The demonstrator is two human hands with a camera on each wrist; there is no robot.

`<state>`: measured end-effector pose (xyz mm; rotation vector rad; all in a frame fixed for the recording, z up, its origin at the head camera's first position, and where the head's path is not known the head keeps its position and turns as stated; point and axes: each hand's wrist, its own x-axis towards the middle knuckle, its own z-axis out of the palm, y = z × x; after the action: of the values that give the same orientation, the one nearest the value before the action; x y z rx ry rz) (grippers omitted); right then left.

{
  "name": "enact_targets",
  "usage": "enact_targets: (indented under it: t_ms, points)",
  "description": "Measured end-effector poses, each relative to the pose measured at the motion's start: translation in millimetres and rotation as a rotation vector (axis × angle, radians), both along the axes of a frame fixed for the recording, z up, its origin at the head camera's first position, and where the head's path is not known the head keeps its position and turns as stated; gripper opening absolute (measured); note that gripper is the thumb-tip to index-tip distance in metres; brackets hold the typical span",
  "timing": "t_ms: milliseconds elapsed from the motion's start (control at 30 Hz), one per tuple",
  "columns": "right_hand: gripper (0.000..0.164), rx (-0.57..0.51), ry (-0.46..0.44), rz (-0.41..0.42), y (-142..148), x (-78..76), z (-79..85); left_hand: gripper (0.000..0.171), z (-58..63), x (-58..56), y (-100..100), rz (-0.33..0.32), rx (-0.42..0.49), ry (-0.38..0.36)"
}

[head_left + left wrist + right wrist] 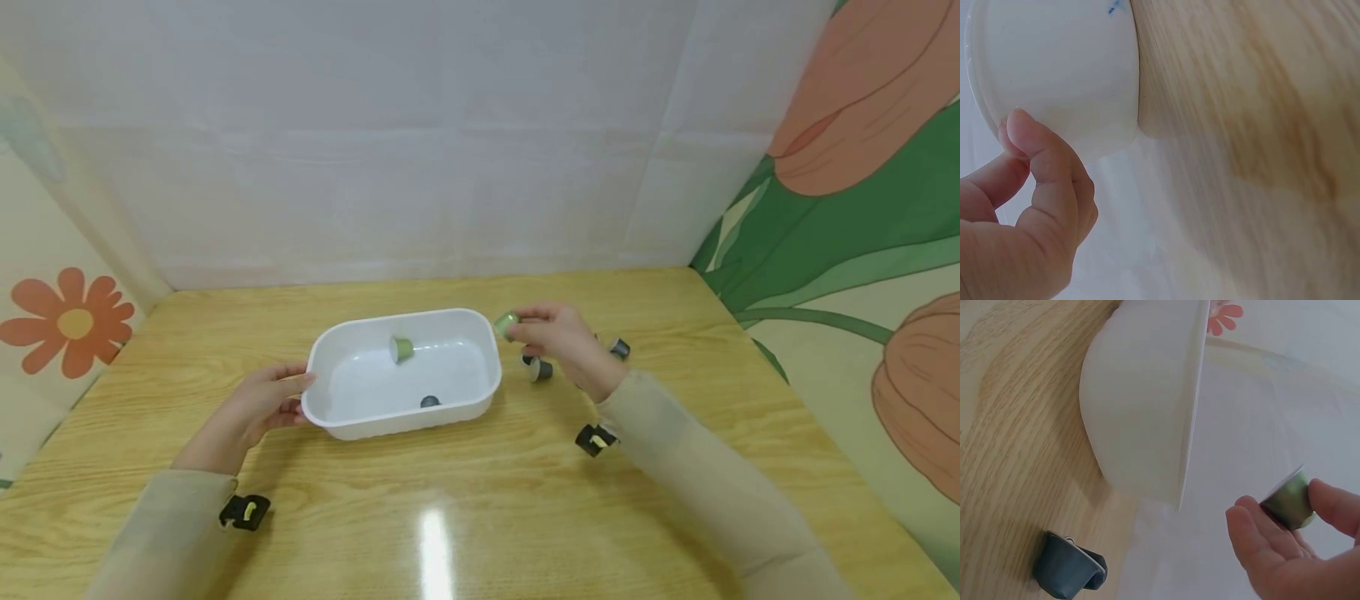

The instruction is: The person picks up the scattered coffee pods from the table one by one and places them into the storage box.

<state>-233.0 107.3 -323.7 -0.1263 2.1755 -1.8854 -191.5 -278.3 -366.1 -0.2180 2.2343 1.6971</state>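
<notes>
A white oblong tub [420, 412] stands on the table, with a green coffee capsule [402, 349] and a dark capsule [430, 402] inside it. At its left end my left hand [262, 400] pinches the rim; in the left wrist view the fingertips [1022, 128] lie against the outer wall. My right hand [558, 337] holds another green coffee capsule [1291, 503] between thumb and fingers, raised just beyond the tub's right end. Below that hand lie several dark capsules [541, 369], partly hidden by it.
The wooden table [360, 517] runs back to a white cloth backdrop [390, 192]. Another dark capsule [620, 348] lies right of my right hand. Flower-patterned hangings [840, 275] border both sides. A black strap device [596, 439] sits at each wrist.
</notes>
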Motion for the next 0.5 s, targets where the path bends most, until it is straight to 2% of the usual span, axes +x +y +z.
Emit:
enact_targets:
  t_ms: [233, 500]
  points:
    - [0.034, 0.009, -0.041, -0.015, -8, -1.1, -1.0, 0.056, -0.1, -0.2, 0, 0.002, 0.006, -0.007]
    - [0.031, 0.015, -0.061, 0.010, -20, -5.3, -5.2, 0.057, -1.4, -1.7, -2, 0.004, -0.004, -0.017]
